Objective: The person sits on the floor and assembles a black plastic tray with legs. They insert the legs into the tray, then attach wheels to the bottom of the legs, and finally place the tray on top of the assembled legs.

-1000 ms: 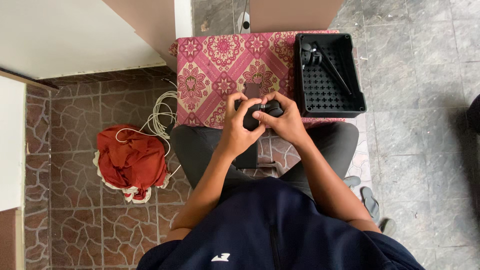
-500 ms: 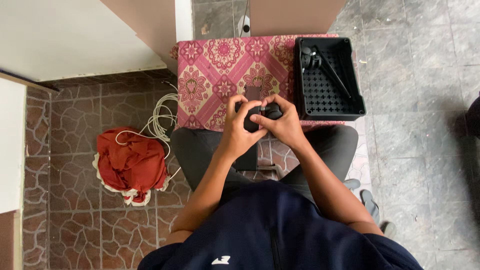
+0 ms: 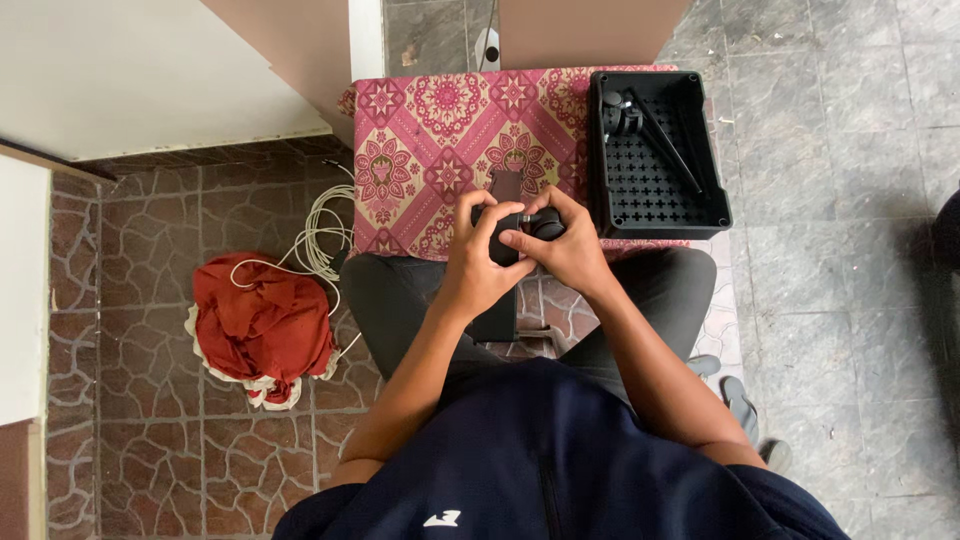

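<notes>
Both hands meet over the near edge of the bench (image 3: 430, 150), which is covered with a pink patterned cloth. The left hand (image 3: 480, 262) curls its fingers (image 3: 478, 222) around a small black device (image 3: 520, 225), pinching its left side; the right hand (image 3: 565, 250) grips the same device from the right, fingers (image 3: 538, 240) pressed on its rounded dark end. The device sits between the two sets of fingers, held just above the bench edge. A dark flat piece (image 3: 506, 185) shows just beyond the fingers. To the right of the fingers, a black tray (image 3: 700, 200) rests on the bench, holding dark rods (image 3: 665, 140). Well to the left on the floor lie a red cloth (image 3: 262, 325) and a white cable (image 3: 320, 235).
</notes>
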